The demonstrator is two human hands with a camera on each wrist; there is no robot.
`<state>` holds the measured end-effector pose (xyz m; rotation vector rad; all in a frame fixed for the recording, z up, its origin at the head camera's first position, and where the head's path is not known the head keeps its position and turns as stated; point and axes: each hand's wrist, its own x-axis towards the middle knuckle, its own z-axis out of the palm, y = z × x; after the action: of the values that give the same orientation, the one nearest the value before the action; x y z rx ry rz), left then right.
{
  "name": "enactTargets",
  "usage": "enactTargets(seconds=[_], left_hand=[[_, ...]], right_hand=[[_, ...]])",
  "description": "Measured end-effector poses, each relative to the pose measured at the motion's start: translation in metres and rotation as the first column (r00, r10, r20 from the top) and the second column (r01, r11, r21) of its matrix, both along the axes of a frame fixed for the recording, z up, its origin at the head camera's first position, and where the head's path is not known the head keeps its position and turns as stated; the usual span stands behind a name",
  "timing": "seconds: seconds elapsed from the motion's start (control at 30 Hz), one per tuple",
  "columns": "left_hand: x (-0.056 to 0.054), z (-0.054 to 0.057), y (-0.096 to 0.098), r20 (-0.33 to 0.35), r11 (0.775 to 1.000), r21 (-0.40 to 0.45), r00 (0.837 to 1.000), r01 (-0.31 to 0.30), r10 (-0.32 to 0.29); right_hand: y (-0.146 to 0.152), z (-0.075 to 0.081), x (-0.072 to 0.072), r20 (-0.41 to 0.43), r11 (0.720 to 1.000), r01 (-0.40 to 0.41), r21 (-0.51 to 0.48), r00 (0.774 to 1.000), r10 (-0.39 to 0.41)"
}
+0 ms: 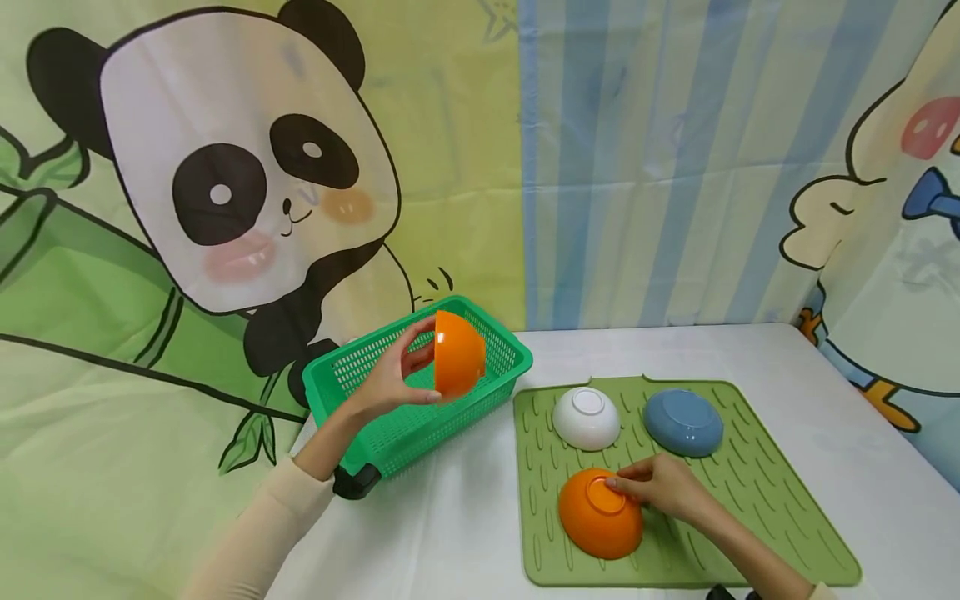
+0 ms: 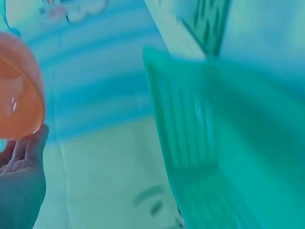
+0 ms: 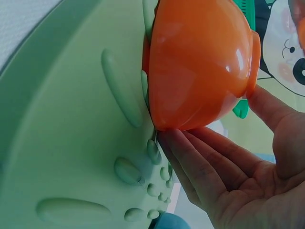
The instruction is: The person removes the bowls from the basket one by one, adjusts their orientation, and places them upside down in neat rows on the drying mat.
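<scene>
My left hand (image 1: 390,375) holds an orange bowl (image 1: 459,358) on its side, thumb and fingers at the rim, over the green basket (image 1: 420,446). In the left wrist view that bowl's glossy inside (image 2: 16,98) shows, with fingertips right at its edge. A second orange bowl (image 1: 588,525) lies upside down on the green mat (image 1: 750,517). My right hand (image 1: 671,487) grips it, thumb on the foot ring and fingers at the rim. The right wrist view shows this bowl (image 3: 200,62) with its rim close against the ridged mat.
Farther back on the mat, a white bowl (image 1: 587,421) and a blue bowl (image 1: 684,422) sit upside down. The white table (image 1: 442,533) runs between basket and mat. A printed curtain (image 1: 637,167) hangs behind the table.
</scene>
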<state>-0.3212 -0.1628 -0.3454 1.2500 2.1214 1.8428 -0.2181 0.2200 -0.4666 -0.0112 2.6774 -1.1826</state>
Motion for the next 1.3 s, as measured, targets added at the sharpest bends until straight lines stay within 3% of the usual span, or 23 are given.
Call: enactTargets(seconds=[0.13,0.27,0.43,0.57,0.7,0.83,1.0,1.3], left_hand=[[0.024,-0.012,0.023,-0.088,0.992,0.071,0.991,0.105,-0.099],[0.044,-0.031,0.043,-0.134,0.981,0.086,0.978,0.175,-0.162],[0.062,-0.056,0.066,-0.129,0.968,0.086,0.966,0.236,-0.224],[0.072,-0.074,0.079,-0.088,0.951,0.097,0.955,0.293,-0.285],[0.077,-0.088,0.087,-0.036,0.943,0.102,0.948,0.318,-0.316],[0.079,-0.096,0.09,-0.01,0.935,0.102,0.941,0.338,-0.339],[0.079,-0.098,0.092,-0.01,0.927,0.105,0.933,0.36,-0.361],[0.077,-0.096,0.091,-0.024,0.928,0.099,0.933,0.36,-0.359]], right_hand=[[0.0,-0.001,0.0,-0.002,1.0,-0.002,-0.008,1.0,0.002],[0.001,-0.003,0.0,-0.003,1.0,0.002,-0.021,1.0,-0.002],[0.001,-0.003,0.0,-0.001,0.999,0.016,-0.033,1.0,-0.016],[0.001,-0.003,0.0,-0.002,0.999,0.021,-0.036,1.0,-0.021],[0.001,-0.002,0.001,-0.007,0.999,0.01,-0.039,1.0,-0.011],[0.0,-0.001,0.001,-0.015,0.999,0.001,-0.039,1.0,-0.002],[-0.001,0.001,0.001,-0.019,1.0,0.006,-0.011,1.0,-0.007],[-0.003,0.006,0.002,-0.031,1.0,-0.012,0.012,0.999,0.013]])
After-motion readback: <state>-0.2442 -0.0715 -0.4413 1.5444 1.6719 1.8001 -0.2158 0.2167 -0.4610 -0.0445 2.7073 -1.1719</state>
